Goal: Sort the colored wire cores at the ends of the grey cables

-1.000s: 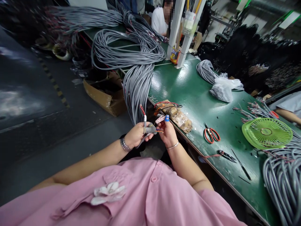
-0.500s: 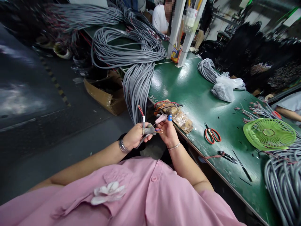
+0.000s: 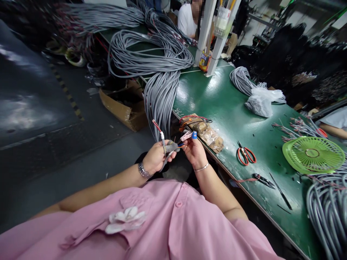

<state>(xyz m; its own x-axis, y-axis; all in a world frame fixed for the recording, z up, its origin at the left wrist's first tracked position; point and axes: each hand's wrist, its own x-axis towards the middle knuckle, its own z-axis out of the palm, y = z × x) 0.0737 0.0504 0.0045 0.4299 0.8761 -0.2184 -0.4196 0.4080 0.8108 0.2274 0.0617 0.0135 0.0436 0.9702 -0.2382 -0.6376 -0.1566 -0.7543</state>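
Observation:
My left hand (image 3: 156, 156), with grey covers on some fingers, is closed around a grey cable (image 3: 164, 165). One cable end (image 3: 157, 126) with red wires and a white band sticks up past the thumb. Thin coloured wires (image 3: 181, 145), blue and orange among them, come out at my left fingertips and point toward my right hand (image 3: 195, 154). Blue tape wraps the right thumb. Beside that thumb is a small pink piece (image 3: 185, 135), apparently pinched by the right fingers; its kind is unclear.
On the green bench (image 3: 200, 94) lie a taped wooden block (image 3: 213, 139), red-handled cutters (image 3: 246, 154), snips (image 3: 263, 180), a green fan (image 3: 313, 154) and grey cable coils (image 3: 151, 54). A cardboard box (image 3: 119, 108) stands on the floor. Other people sit at the bench.
The pink piece, blurred before, now shows sharply and sits slightly farther left against the block. The red-wired cable end has tipped left. The coloured wires have spread a little.

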